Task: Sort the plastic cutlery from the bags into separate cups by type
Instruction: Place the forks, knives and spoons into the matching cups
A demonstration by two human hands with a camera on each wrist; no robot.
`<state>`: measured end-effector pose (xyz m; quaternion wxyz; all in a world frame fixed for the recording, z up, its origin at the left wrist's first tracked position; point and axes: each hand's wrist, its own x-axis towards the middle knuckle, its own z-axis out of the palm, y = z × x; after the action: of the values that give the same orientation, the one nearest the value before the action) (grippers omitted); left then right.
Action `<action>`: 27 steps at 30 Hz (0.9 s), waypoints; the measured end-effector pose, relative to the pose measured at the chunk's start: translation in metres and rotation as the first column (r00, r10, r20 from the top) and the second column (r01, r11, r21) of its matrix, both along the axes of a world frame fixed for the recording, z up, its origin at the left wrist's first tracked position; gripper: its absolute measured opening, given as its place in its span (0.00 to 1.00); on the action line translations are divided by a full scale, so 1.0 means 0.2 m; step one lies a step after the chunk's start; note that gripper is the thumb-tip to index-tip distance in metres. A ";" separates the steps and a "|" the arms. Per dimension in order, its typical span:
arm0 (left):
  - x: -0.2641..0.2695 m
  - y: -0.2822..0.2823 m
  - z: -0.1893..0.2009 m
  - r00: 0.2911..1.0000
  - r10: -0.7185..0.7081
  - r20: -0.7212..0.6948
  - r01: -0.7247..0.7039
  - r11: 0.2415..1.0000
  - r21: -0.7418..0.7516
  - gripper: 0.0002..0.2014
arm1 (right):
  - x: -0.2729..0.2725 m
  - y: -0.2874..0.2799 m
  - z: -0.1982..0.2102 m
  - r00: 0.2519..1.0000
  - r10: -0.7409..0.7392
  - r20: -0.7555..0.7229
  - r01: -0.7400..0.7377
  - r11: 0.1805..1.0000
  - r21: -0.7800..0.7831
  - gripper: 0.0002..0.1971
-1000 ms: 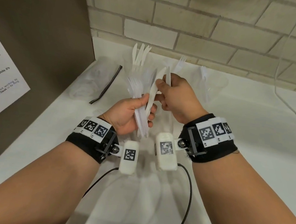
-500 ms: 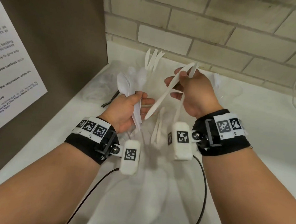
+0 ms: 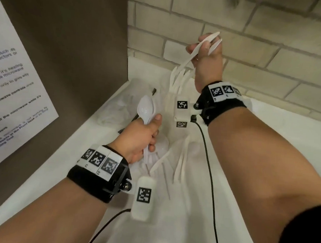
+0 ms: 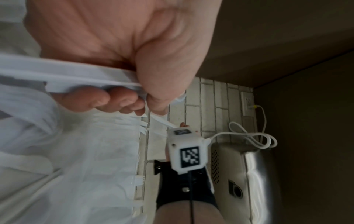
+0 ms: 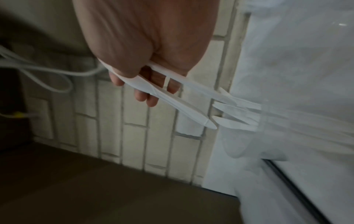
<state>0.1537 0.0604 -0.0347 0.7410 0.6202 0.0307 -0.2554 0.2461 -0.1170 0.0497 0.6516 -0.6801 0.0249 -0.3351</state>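
My left hand (image 3: 143, 135) grips a bunch of white plastic spoons (image 3: 146, 110) by their handles, bowls up; the left wrist view shows the fingers (image 4: 91, 100) curled round the handles (image 4: 67, 77). My right hand (image 3: 207, 62) is raised near the brick wall and holds white plastic knives (image 3: 191, 55), blades slanting down. In the right wrist view those knives (image 5: 172, 100) hang just above a clear cup holding several knives (image 5: 235, 112). That cup of knives (image 3: 177, 80) stands by the wall under my right hand. Loose white cutlery (image 3: 179, 160) lies on the white counter.
A brown panel with a printed notice (image 3: 9, 95) walls off the left. Crumpled clear bags with a black zip strip (image 3: 122, 107) lie at the back left. Black cables (image 3: 209, 172) run from the wrist cameras. A metal appliance (image 4: 249, 181) and a white cord (image 4: 254, 137) sit at the right.
My right hand has risen and moved back toward the wall with the knives, over the cup. My left hand stays low with the spoons. The head view has swung left.
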 end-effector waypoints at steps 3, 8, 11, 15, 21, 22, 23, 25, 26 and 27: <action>0.03 0.02 -0.03 0.999 0.029 -0.014 -0.029 0.999 -0.017 0.13 | 0.10 -0.02 -0.10 0.995 0.003 -0.102 -0.007 0.999 -0.040 0.10; 0.05 0.03 -0.06 0.999 0.026 -0.031 -0.027 0.999 -0.042 0.13 | 0.22 -0.06 -0.22 0.888 -0.032 -0.458 -0.024 0.993 -0.117 0.17; 0.04 0.01 -0.05 1.000 0.013 -0.028 -0.014 0.999 -0.046 0.10 | 0.20 -0.07 -0.19 0.842 -0.119 -0.526 -0.035 0.961 -0.273 0.37; -0.03 -0.02 -0.04 0.999 -0.050 -0.004 0.049 0.997 -0.058 0.08 | 0.04 -0.09 -0.10 0.887 -0.176 -0.427 -0.009 0.918 -0.396 0.29; -0.05 -0.03 -0.02 0.991 -0.117 0.062 0.120 0.992 -0.046 0.10 | -0.34 0.06 -0.03 0.924 0.052 -0.378 -0.163 0.950 -0.267 0.03; -0.07 -0.04 -0.02 0.988 -0.136 0.078 0.139 0.990 -0.035 0.09 | -0.43 0.08 -0.02 0.914 0.059 -0.401 -0.185 0.941 -0.284 0.02; -0.08 -0.05 -0.02 0.984 -0.150 0.096 0.153 0.988 -0.021 0.08 | -0.50 0.10 -0.02 0.899 0.061 -0.433 -0.212 0.927 -0.309 0.06; -0.11 -0.07 -0.01 0.973 -0.189 0.135 0.191 0.982 -0.001 0.08 | -0.61 0.13 -0.04 0.841 0.052 -0.539 -0.291 0.883 -0.369 0.15; -0.13 -0.08 -0.01 0.964 -0.216 0.153 0.219 0.976 -0.004 0.08 | -0.66 0.14 -0.05 0.813 0.048 -0.580 -0.319 0.870 -0.376 0.18; -0.15 -0.09 0.00 0.955 -0.246 0.167 0.252 0.968 -0.018 0.08 | -0.69 0.14 -0.07 0.796 0.063 -0.602 -0.336 0.874 -0.352 0.19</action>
<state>0.1243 0.0423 -0.0352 0.7149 0.6236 -0.1135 -0.2953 0.1078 -0.0890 0.0367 0.4743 -0.8768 0.0692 -0.0389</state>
